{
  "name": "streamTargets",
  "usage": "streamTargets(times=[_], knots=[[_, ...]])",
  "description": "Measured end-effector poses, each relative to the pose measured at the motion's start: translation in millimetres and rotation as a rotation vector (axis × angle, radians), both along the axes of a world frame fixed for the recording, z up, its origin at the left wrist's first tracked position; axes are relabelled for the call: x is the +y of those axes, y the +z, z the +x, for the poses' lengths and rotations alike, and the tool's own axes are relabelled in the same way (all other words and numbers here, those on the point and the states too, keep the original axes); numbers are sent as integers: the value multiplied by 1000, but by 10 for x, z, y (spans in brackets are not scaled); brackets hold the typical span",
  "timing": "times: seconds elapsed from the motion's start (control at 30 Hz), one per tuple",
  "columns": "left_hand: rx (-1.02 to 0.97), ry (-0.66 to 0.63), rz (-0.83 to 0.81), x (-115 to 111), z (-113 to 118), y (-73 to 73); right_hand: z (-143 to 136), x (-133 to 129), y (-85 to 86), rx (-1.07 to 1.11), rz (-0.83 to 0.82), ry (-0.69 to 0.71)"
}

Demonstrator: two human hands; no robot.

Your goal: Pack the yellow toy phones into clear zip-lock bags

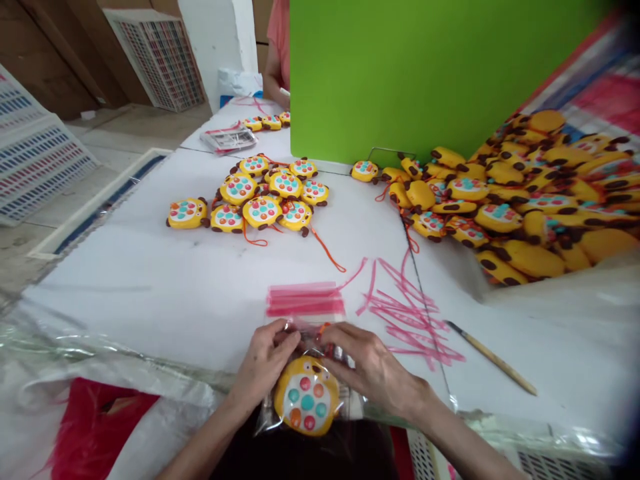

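A yellow toy (307, 397) with coloured buttons on a white face lies inside a clear plastic bag (267, 420) at the table's front edge. My left hand (267, 360) pinches the bag's upper left part between thumb and fingers. On the upper right, my right hand (367, 363) has its fingers closed on the bag, near a bit of red cord. Just beyond the hands lies a stack of pink strips (305, 300). Farther back is a group of similar yellow toys (263, 210), some with orange cords.
A large heap of yellow toys (505, 193) fills the right side. Pink strips (410, 313) lie scattered beside a wooden-handled tool (493, 357). A green panel (400, 80) stands at the back, a person's arm (275, 73) beside it. Flat packets (229, 139) rest at the back left.
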State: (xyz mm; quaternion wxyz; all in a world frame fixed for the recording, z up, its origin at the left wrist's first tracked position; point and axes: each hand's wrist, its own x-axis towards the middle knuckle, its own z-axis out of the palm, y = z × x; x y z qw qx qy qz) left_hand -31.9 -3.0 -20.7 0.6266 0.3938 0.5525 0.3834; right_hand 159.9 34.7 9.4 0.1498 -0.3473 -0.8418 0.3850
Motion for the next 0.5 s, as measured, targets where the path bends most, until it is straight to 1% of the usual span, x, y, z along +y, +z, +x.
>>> streamTargets(times=[0.07, 0.13, 0.23, 0.3, 0.37, 0.5], knots=[[62, -2, 32, 18, -8, -21, -18, -5, 30, -3, 51, -74], [104, 57, 61, 11, 5, -57, -36, -19, 28, -26, 30, -84], [107, 129, 100, -24, 49, -106, -55, -57, -2, -29, -93, 17], [96, 153, 119, -44, 86, -122, -66, -75, -11, -9, -127, 56], [106, 173, 137, -53, 118, -125, -82, -77, -5, -32, -83, 28], [182, 200, 168, -73, 149, -120, -125, -65, 14, -154, 73, -86]])
